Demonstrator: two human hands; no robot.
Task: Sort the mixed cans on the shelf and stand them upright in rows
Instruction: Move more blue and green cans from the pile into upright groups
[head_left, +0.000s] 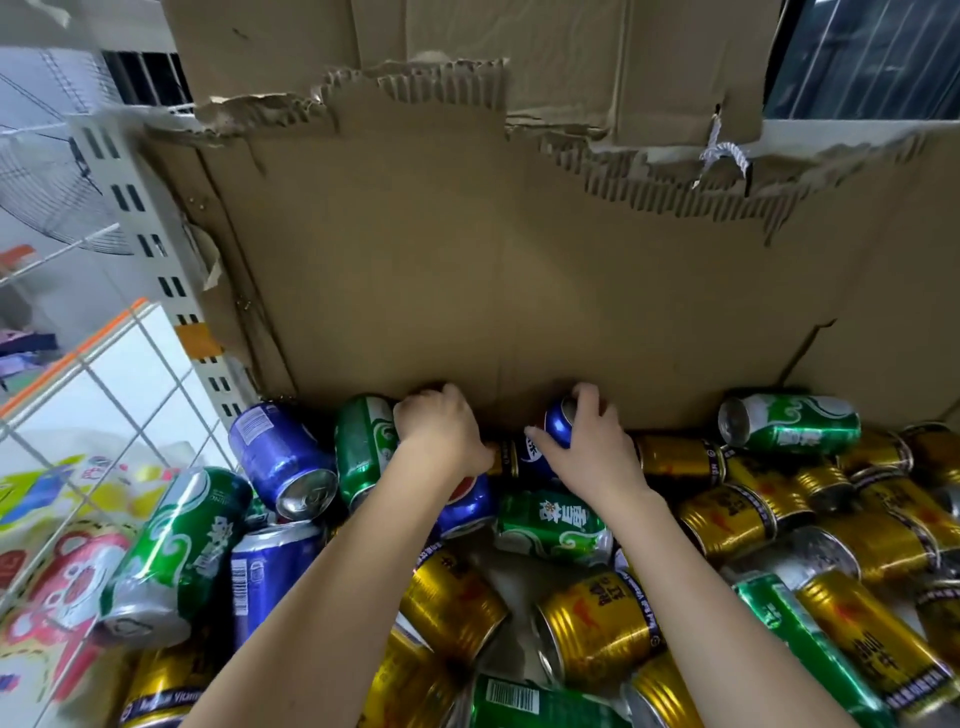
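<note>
**Both hands deep at the back of the can pile**

Right hand (587, 447) wrapped round a blue can (561, 423), fingers curled over its upper end, thumb out along its left side; can tilted, close against the cardboard backing (493, 291). Left hand (439, 428) curled tight just to the left, knuckles up, something dark barely showing under the fingers; whether anything is held, impossible to tell. Both hands at the rear edge of the heap, forearms stretched over it.

Around them, cans lying on their sides in a jumble, none clearly upright. Beside the left hand, a green can (363, 447) lying steeply; further left, another blue can (283, 457) with its silver top facing out, and a large green can (182, 551) lying diagonally. Between the forearms, a green can on its side (553, 525). To the right, a crowd of gold cans (727, 519), with one green can (792, 421) resting on top against the backing. At far left, a white slotted shelf upright (150, 249) and wire mesh (130, 374).
</note>
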